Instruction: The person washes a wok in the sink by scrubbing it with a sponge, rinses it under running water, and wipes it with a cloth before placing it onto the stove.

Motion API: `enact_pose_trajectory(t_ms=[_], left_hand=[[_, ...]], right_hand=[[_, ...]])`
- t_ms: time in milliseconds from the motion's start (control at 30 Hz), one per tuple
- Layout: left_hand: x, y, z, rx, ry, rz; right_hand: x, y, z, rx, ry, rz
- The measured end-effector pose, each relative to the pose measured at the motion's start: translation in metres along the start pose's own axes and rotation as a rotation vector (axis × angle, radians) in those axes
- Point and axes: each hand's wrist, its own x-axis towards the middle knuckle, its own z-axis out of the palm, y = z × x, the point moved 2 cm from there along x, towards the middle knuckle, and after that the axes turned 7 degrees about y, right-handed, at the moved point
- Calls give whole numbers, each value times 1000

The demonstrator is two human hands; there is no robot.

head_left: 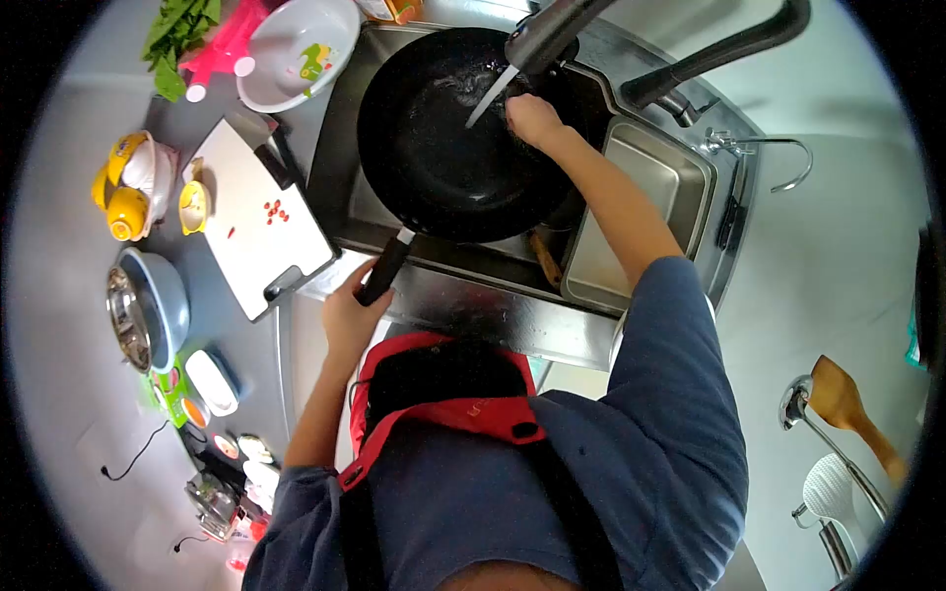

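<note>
Right now I'm mid-wash: left hand (pixel 353 307), fingers closed round the wok handle (pixel 386 268), holds the wok (pixel 455 133) over the sink (pixel 552 295). Right hand (pixel 533 118) scrubs inside under tap water (pixel 490 96); can't tell its grip. Next, prob. tilt w/ firm hold to rinse out.

Wok (pixel 463 148): black, glossy where wet. Sink (pixel 645 212): brushed metal, dull sheen. Cutting board (pixel 258 222) matt white plastic; spatula (pixel 852 409) bare wood.

Grey countertop (pixel 59 295), steel sink (pixel 650 187), pale wall, white cutting board (pixel 261 227), even daylight
</note>
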Motion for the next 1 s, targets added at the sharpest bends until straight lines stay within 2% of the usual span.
enact_pose_trajectory(t_ms=[67, 167, 233, 300, 333, 367, 433, 500, 533, 567, 633, 667, 700, 767, 800, 900, 1000], left_hand=[[-4, -3, 15, -81, -12, -55], [-1, -16, 29, -174, -30, -108], [11, -24, 31, -209, -67, -53], [14, -29, 30, -526, -538, -299], [16, -24, 31, -734, -676, -349], [19, -19, 27, -742, -682, -354], [26, -7, 21, -926, -923, -539], [28, -9, 22, -966, -936, -554], [29, -9, 21, -997, -937, -565], [31, -8, 19, -1006, -937, -557], [30, -1, 15, -1006, -945, -594], [27, 1, 13, -1006, -955, -601], [27, 3, 11, -1000, -955, -595], [33, 4, 9, -1005, -949, -580], [34, 3, 10, -1008, -950, -583], [29, 2, 6, -1000, -966, -598], [33, 3, 11, -1031, -964, -591]], right_hand=[[2, 4, 35, -12, 33, 19], [-7, -13, 79, 222, 134, -207], [-25, -46, 67, 211, 158, -384], [4, 0, 74, 183, 301, -180], [6, 8, 66, 209, 337, -124], [6, 12, 62, 235, 372, -65], [-17, -18, 70, 224, 271, -323], [-16, -7, 64, 215, 303, -132], [-15, 2, 49, 244, 405, -72], [-18, -5, 48, 234, 407, -77], [-34, -27, 58, 414, 315, -214], [-27, -12, 63, 286, 309, -140], [-23, -2, 53, 319, 361, -2], [-30, -1, 64, 289, 405, -198], [-29, 0, 61, 285, 397, -200], [-31, 11, 54, 334, 356, 62], [-40, -26, 60, 471, 312, -143]])
